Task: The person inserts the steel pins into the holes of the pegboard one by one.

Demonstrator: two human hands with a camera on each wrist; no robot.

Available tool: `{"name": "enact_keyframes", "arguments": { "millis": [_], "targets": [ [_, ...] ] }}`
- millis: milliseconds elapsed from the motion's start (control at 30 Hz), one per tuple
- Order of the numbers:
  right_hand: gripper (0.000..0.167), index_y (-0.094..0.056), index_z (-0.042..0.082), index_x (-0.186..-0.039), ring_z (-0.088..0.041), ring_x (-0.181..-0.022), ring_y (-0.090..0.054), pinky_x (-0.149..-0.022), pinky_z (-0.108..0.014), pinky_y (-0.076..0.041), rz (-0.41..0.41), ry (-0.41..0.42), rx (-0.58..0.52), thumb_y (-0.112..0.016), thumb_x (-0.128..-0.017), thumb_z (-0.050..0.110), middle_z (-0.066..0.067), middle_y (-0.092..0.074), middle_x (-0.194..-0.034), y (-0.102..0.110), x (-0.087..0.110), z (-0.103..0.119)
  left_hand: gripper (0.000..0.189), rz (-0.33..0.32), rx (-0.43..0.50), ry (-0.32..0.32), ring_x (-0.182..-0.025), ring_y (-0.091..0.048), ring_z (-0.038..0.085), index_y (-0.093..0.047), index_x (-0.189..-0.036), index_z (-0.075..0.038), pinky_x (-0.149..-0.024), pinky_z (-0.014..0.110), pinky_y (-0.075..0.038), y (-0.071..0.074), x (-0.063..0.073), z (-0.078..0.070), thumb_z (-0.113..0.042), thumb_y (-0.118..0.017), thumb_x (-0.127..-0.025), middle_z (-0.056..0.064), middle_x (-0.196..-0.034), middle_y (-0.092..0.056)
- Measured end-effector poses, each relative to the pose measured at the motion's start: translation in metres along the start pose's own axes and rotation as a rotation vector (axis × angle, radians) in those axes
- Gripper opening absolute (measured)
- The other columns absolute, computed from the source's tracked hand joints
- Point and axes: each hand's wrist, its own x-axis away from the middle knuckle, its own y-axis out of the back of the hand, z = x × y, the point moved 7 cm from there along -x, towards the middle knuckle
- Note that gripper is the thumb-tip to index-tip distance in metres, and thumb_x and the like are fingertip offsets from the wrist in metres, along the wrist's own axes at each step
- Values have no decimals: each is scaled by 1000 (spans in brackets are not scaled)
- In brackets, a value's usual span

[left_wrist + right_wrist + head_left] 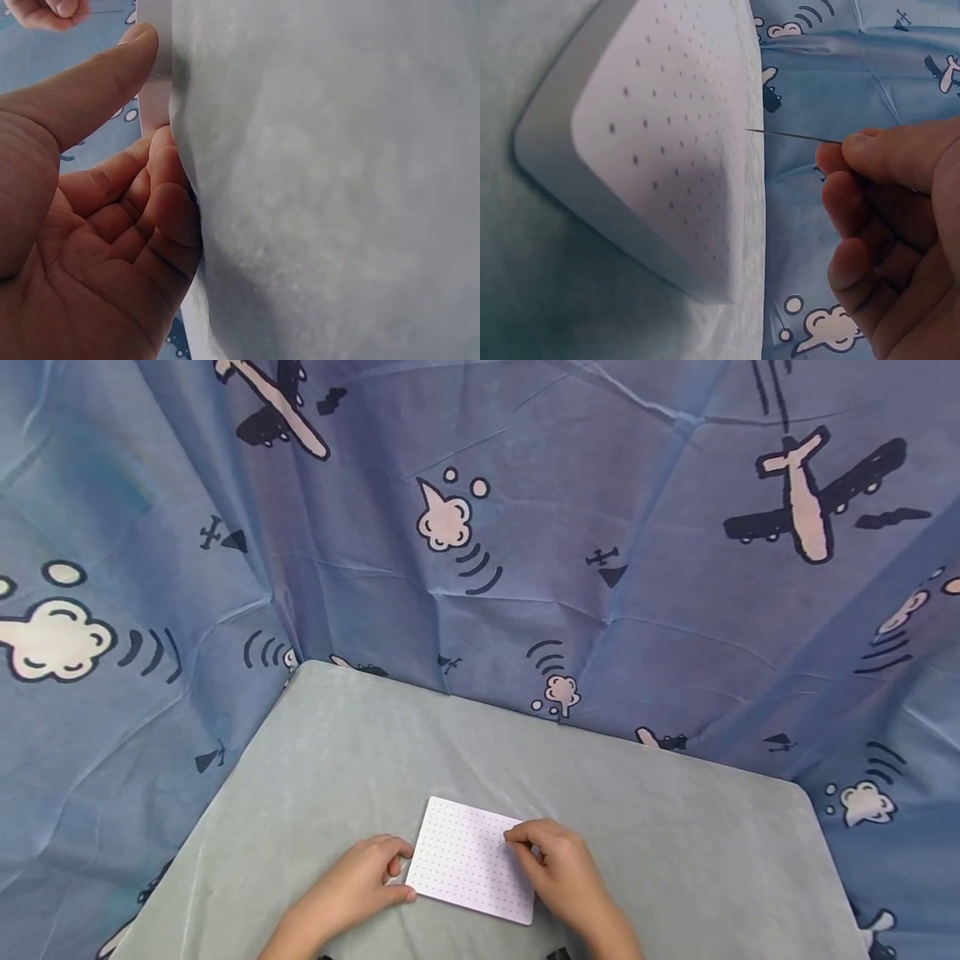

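Note:
A white, thick, rounded board (468, 860) dotted with rows of small holes lies flat on the cloth. At its left edge is my left hand (367, 872), fingers bent and thumb by the near corner, holding the board's side; the left wrist view shows the thumb (112, 90) against the pale side of the board (155, 105). Over the board's right part, my right hand (558, 868) pinches a thin needle (795, 136) between thumb and forefinger. The needle's pointed end reaches toward the dotted face, overlapping the board's edge in the right wrist view. Its other end is hidden in the fingers.
A grey-green cloth (337, 760) covers the table under the board. Behind and at both sides hangs a blue curtain (360, 527) printed with planes and clouds.

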Motion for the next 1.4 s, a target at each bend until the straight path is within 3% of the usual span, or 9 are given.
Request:
{"name": "enact_keyframes", "arguments": {
  "millis": [1400],
  "targets": [
    [20, -82, 14, -95, 2, -78, -61, -67, -22, -55, 60, -38, 75, -90, -86, -3, 10, -76, -91, -21, -7, -5, 40, 0, 20, 19, -74, -47, 0, -71, -106, -10, -71, 27, -46, 2, -2, 3, -20, -100, -80, -11, -82, -52]
  ]
}}
